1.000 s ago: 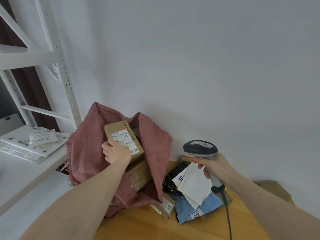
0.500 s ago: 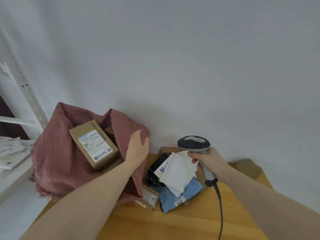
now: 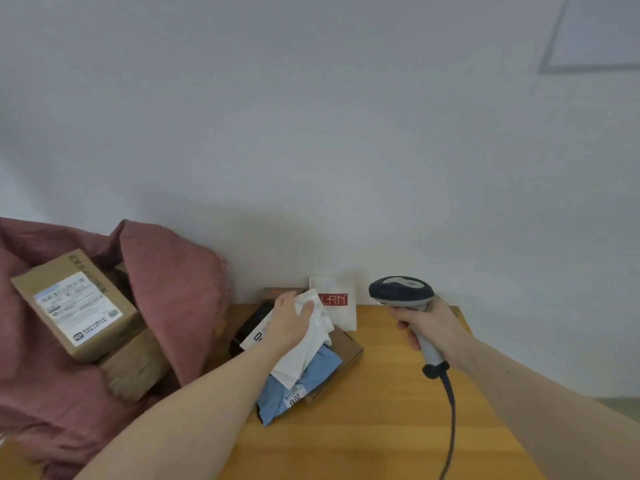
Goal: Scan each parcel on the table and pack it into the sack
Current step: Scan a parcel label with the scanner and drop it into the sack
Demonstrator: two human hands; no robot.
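Note:
My left hand (image 3: 290, 322) rests flat on a white mailer (image 3: 311, 346) on top of the parcel pile at the table's back edge. Under it lie a blue mailer (image 3: 306, 382), a black parcel (image 3: 248, 327) and a flat brown box (image 3: 350, 348). A white packet with a red label (image 3: 337, 303) leans on the wall behind. My right hand (image 3: 431, 329) grips the handle of the grey barcode scanner (image 3: 401, 292) to the pile's right. The open dusty-red sack (image 3: 173, 289) at the left holds a labelled cardboard box (image 3: 74, 306) on top of another box (image 3: 135, 365).
The wooden table (image 3: 381, 427) runs up to a plain white wall. The scanner's dark cable (image 3: 450, 410) trails down across the table towards me, along my right forearm.
My left hand let go of the cardboard box in the sack and moved right onto the white mailer. My right hand with the scanner drew right, off the pile. The view swung right.

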